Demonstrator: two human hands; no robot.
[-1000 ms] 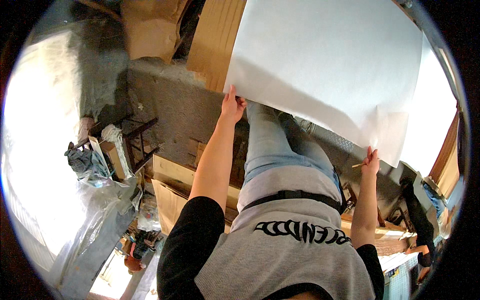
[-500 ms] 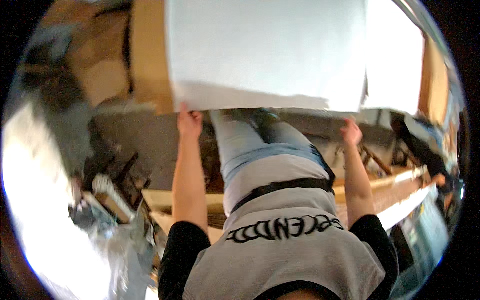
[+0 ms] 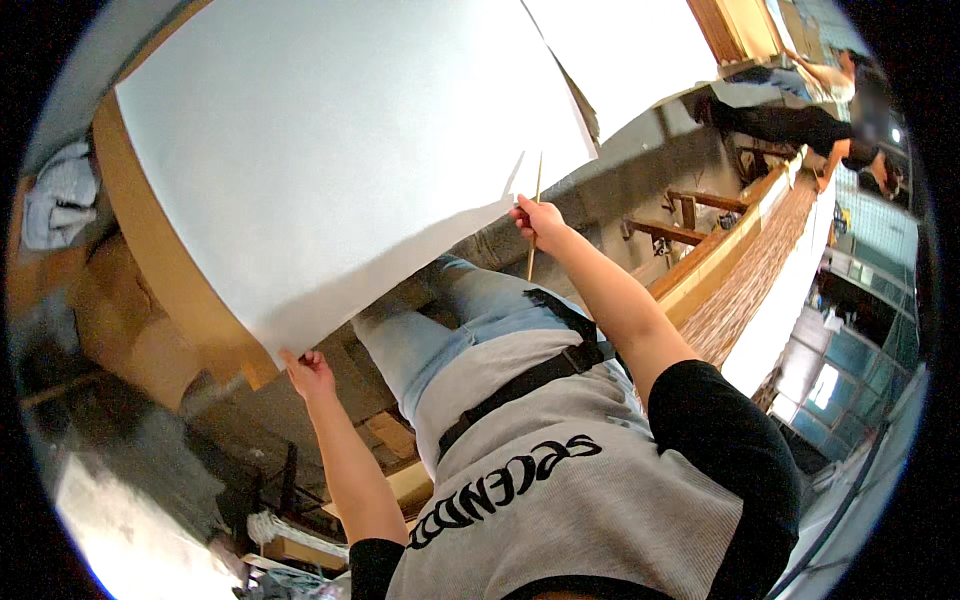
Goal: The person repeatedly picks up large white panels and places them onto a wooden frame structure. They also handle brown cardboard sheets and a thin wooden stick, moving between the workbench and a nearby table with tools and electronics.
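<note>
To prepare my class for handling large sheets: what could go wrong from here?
The white sheet may crease further beside the right hand, where a fold shows. The thin stick in that hand, reaching over the sheet, could scratch it. The left hand is only at a corner, so the sheet might slip.

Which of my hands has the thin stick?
Your right hand, by the white sheet: a thin stick pokes out above and below it. Your left hand, at the sheet's corner, shows no stick.
</note>
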